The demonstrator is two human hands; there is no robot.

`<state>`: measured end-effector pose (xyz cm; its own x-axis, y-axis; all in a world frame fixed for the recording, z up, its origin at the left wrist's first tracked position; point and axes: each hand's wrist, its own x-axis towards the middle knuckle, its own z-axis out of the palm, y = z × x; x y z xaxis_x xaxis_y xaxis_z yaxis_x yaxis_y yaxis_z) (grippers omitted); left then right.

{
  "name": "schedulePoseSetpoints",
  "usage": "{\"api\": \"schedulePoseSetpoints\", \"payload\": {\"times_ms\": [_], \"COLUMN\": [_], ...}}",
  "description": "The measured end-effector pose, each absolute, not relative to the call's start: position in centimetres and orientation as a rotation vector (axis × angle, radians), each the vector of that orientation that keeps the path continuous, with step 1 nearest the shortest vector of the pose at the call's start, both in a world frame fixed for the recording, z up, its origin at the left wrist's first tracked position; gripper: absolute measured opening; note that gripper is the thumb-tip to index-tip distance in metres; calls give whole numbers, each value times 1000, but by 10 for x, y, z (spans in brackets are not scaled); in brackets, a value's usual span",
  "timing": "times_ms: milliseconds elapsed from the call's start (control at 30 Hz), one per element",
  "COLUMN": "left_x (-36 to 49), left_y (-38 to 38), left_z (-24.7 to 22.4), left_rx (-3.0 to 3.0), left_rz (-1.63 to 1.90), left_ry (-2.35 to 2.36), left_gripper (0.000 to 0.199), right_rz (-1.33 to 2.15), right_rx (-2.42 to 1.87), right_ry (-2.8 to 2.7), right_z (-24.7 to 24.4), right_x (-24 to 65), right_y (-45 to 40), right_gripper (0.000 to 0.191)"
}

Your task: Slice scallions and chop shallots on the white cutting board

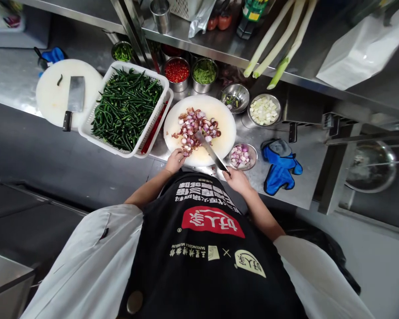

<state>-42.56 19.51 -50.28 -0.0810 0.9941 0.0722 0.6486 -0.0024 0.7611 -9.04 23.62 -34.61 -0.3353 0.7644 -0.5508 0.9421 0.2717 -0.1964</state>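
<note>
My right hand (237, 179) is closed around the handle of a kitchen knife (213, 153). The blade slants up and left across a round white cutting board (226, 115), its tip among a heap of halved and peeling shallots (194, 126). At the board's lower left edge is my left hand (175, 161), fingers curled together beside the nearest shallot pieces; what they pinch is too small to make out. A bowl of peeled shallots (242, 156) stands just right of the board, close to my right hand.
Left of the board sits a white basket of green chilies (128, 108), then another board with a cleaver (76, 94). Behind are pots of chopped red chilies (177, 71) and white onion pieces (264, 110). Blue gloves (279, 166) lie right. Leeks (279, 40) overhang the shelf edge.
</note>
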Motion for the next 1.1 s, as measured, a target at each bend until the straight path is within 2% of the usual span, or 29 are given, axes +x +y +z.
{"api": "schedulePoseSetpoints", "payload": {"times_ms": [267, 400, 733, 933, 1100], "left_x": [-427, -426, -426, -423, -417], "left_y": [198, 197, 196, 197, 206], "left_z": [-508, -507, -510, -506, -499], "left_rx": [1839, 1831, 1779, 1773, 1680], "left_rz": [846, 856, 858, 870, 930], "left_ry": [1708, 1711, 1770, 1794, 1802], "left_gripper": [20, 21, 22, 20, 17], "right_rz": [-737, -734, -735, -759, -744], "right_rx": [1210, 1206, 1238, 1255, 1313], "right_ry": [2223, 2189, 2122, 2154, 2209], "right_z": [-326, -327, -372, -375, -367], "right_x": [-133, -135, -150, -150, -118], "right_y": [231, 233, 235, 241, 231], "right_gripper": [39, 36, 38, 40, 39]}}
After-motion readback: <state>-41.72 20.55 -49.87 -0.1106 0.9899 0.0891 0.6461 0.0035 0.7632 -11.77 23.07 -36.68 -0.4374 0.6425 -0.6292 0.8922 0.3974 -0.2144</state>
